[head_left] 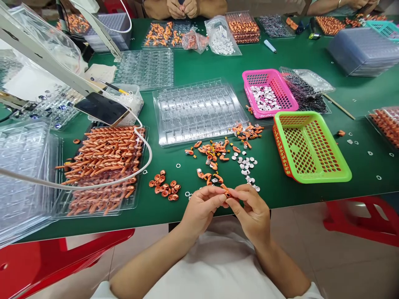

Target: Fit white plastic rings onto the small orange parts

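Observation:
Near the table's front edge, my left hand (207,204) and my right hand (252,207) meet. Between their fingertips they pinch a small orange earbud shell (227,193) with a dark opening facing me. Both hands are closed on it; the fingers hide part of the piece. Just beyond lie loose orange earbud parts (218,151), some with yellow bits showing. White round pieces (247,164) are scattered to the right of these. Left of my hands sits a group of copper-coloured caps (164,185).
A clear moulded tray (199,112) lies ahead. To the right stand a pink basket (291,97) with white pieces and a green basket (341,168). At left are trays of orange stems (106,153), a phone (102,108) and a white cable (149,158). People's hands (183,8) work across the table.

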Tool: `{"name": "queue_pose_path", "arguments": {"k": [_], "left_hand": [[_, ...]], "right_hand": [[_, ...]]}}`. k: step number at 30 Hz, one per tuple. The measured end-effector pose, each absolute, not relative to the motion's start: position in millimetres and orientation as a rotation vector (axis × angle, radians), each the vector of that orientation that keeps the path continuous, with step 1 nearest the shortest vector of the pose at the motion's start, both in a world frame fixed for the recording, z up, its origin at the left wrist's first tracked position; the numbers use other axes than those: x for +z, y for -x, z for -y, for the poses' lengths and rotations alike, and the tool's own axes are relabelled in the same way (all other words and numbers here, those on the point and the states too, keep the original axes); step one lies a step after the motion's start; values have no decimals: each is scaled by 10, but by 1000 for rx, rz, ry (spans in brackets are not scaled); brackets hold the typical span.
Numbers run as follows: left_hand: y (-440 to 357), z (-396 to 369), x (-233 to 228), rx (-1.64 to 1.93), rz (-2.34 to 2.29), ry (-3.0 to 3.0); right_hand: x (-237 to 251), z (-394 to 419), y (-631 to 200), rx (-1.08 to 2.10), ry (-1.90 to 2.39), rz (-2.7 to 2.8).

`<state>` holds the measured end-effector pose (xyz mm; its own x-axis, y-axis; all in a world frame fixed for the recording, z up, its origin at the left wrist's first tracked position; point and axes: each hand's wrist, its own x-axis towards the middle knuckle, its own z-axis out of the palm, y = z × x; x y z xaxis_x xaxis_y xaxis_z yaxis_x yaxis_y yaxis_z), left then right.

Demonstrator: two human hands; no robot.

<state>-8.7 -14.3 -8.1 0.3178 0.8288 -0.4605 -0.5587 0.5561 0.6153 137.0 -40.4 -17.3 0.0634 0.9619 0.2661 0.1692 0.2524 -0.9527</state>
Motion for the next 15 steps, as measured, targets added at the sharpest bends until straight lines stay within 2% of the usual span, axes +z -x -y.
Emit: {"name": "queue_pose_path", "arguments": {"k": [15], "left_hand": [[110, 143, -73, 971, -874, -617]], "right_hand": [[-152, 429, -1479, 811, 1146, 1477]]}}
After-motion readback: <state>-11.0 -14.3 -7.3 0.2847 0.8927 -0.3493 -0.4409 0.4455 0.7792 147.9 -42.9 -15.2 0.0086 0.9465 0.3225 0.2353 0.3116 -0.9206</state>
